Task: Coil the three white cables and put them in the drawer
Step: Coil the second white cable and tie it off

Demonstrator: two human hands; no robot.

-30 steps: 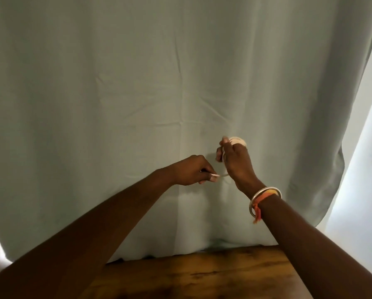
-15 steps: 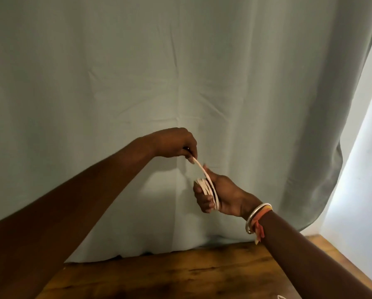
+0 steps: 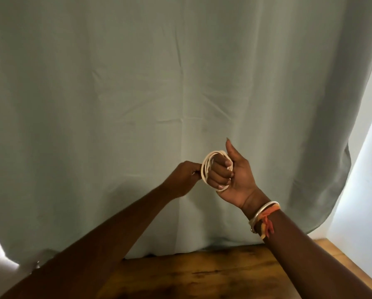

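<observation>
white cable (image 3: 205, 168) wound round curled fingers (image 3: 220, 172) of right hand (image 3: 237, 180), held up above table (image 3: 202, 277). left hand (image 3: 186, 176) pinches its loose end at coil edge. risk: slack pinch, loops spring open and slide off the knuckles.

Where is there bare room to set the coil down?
Bare wooden tabletop between left forearm and right forearm, curtain hem behind; a narrower strip right of that forearm. Crowded mid-air: left hand and right hand meet at the cable coil.
</observation>
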